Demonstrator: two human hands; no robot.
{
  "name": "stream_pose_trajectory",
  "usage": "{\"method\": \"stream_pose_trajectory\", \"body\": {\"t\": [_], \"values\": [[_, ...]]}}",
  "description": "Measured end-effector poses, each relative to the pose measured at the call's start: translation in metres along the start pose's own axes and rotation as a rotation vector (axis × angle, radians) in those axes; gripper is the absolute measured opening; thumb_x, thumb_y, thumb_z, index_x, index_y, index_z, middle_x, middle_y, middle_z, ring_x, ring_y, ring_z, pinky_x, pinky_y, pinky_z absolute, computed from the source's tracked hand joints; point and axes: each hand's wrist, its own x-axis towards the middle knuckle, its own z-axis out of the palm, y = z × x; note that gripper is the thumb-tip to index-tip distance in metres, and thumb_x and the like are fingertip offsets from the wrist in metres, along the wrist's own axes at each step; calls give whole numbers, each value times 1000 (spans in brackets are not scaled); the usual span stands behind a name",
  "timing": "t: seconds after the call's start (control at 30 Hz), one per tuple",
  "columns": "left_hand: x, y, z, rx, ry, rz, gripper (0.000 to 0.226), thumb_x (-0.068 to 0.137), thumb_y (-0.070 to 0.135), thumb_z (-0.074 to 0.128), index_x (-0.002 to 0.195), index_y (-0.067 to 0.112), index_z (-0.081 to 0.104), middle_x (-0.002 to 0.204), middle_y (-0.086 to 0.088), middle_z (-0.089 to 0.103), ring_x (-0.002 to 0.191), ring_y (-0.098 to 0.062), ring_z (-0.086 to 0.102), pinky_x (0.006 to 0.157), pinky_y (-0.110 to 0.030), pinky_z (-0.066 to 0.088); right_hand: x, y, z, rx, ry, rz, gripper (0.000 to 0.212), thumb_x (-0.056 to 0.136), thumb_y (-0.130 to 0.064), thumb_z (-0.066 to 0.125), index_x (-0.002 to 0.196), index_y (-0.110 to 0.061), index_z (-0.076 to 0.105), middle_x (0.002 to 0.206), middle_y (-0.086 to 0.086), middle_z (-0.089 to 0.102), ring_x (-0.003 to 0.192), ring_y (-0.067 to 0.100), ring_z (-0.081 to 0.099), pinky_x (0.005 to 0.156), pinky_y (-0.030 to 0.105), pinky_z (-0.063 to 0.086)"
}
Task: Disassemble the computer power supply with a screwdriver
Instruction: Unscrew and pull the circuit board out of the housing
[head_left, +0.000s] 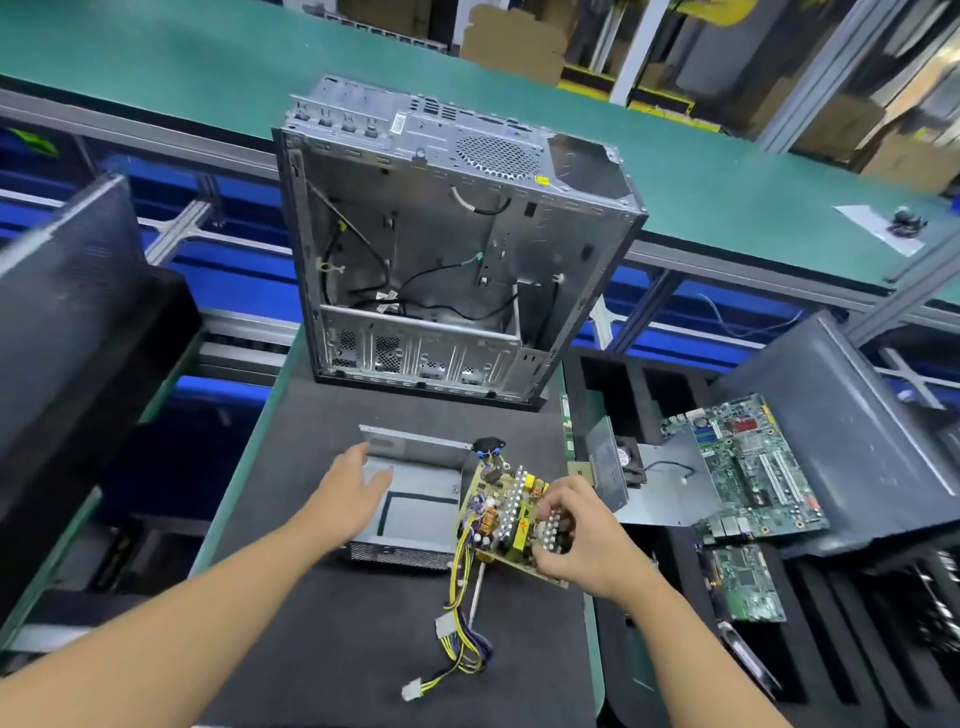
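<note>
Both hands are engaged at the near end of the table (322, 623). Nearest me, the wire harness (460, 639) with white connectors trails across the dark mat, with what appears to be the screwdriver (475, 592) lying just beside it, untouched. My right hand (576, 540) is closed on the circuit board (506, 512), fingers curled over its heat sinks, holding it tilted and clear of the housing. My left hand (353, 493) rests open, palm down, on the metal power supply housing (410, 488), steadying it.

Assessment: the cover is off and the board is out of the housing, so the main separation looks done. A black inlet socket (489, 445) at the housing's far corner appears still wired to the board; that link remains.

Further off stands an emptied computer case (447, 249), well apart. To the right, motherboards (753, 467) and a small fan (626, 457) fill black bins (623, 384). Nothing obstructs the hands.
</note>
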Motion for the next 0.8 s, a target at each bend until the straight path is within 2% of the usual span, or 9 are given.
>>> {"method": "stream_pose_trajectory", "body": {"t": [0.2,0.33,0.4,0.47,0.53,0.63,0.73,0.8], "values": [[2,2,8,-22,2,-17,63,103,32,43,158,21,15,163,-5,18,146,-26,28,118,-47,25,8,-7,19,22,-76,-13,31,67,-35,69,92,-35,51,110,-20,42,90,7,53,84,18,44],[2,0,7,-37,-38,-33,66,101,27,44,158,25,11,165,-1,11,149,-26,19,120,-50,20,24,-17,31,36,-119,-24,32,69,-30,71,96,-28,54,114,-16,41,100,2,49,90,17,40],[0,0,4,-43,-36,-48,67,98,32,43,158,31,13,165,2,12,149,-25,18,120,-51,19,32,-20,32,23,-141,-29,32,72,-24,73,98,-24,55,116,-14,40,104,-3,46,91,13,37],[-4,0,1,-22,-39,-59,74,85,43,42,155,41,18,162,7,15,147,-23,19,119,-52,19,40,-22,31,8,-161,-34,32,73,-21,74,100,-23,56,118,-12,40,105,-6,44,90,10,34],[-4,-2,-1,-31,-49,-43,79,76,44,45,152,48,22,160,8,16,146,-22,21,117,-50,22,45,-23,30,-3,-175,-47,33,73,-20,74,100,-21,56,119,-10,41,105,-8,44,90,8,33],[0,-11,-1,-27,-1,-29,73,88,32,54,152,43,21,159,3,14,141,-22,30,109,-40,30,47,-21,30,-5,-189,-50,34,73,-19,75,102,-21,57,120,-10,42,105,-8,44,92,10,34],[1,-13,0,151,9,-23,67,91,35,52,151,43,24,159,0,13,135,-24,39,105,-39,35,48,-22,33,7,-204,-37,35,74,-18,75,103,-21,56,120,-10,42,105,-6,45,92,11,35],[-2,-8,4,502,106,42,51,91,43,48,141,36,43,148,-1,31,123,-22,49,100,-39,38,49,-23,36,-6,-216,-46,36,74,-19,75,104,-23,55,120,-12,40,107,-9,43,94,9,33]]}}
